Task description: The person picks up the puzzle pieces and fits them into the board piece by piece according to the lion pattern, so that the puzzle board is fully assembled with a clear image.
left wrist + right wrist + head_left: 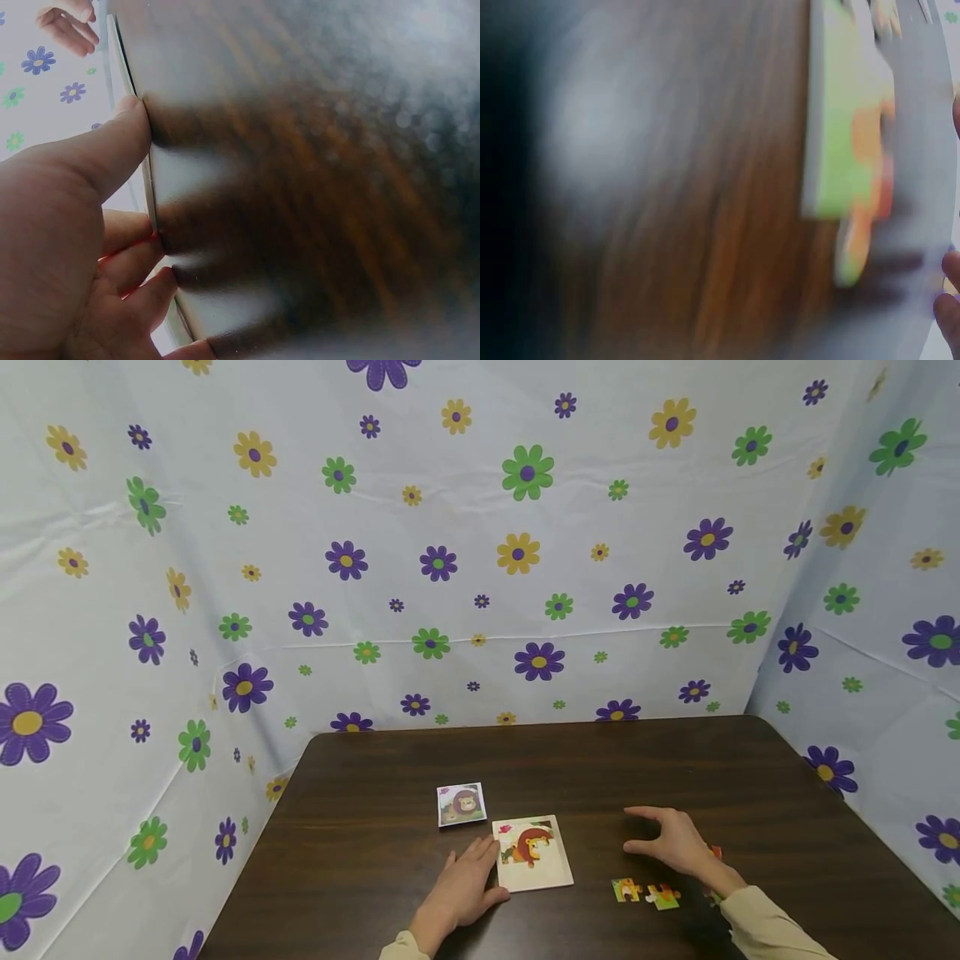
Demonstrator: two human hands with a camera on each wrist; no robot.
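Note:
A square wooden puzzle board (542,875) lies on the table, with part of a lion picture (529,846) fitted in its upper left. My left hand (467,883) rests along the board's left side, thumb at the near left corner. In the left wrist view, the thumb (120,150) and other fingertips touch the table and a thin edge. To the right, my right hand (671,842) hovers with nothing in it, thumb and forefinger spread apart. Two jigsaw pieces (627,890) (663,897) lie just nearer than it. The right wrist view shows a blurred green-and-orange piece (844,150).
A small lion picture card (462,805) lies behind and left of the board. More puzzle pieces (716,852) are partly hidden by my right wrist. Flower-patterned cloth (480,527) surrounds the dark wooden table (360,827) at the back and sides.

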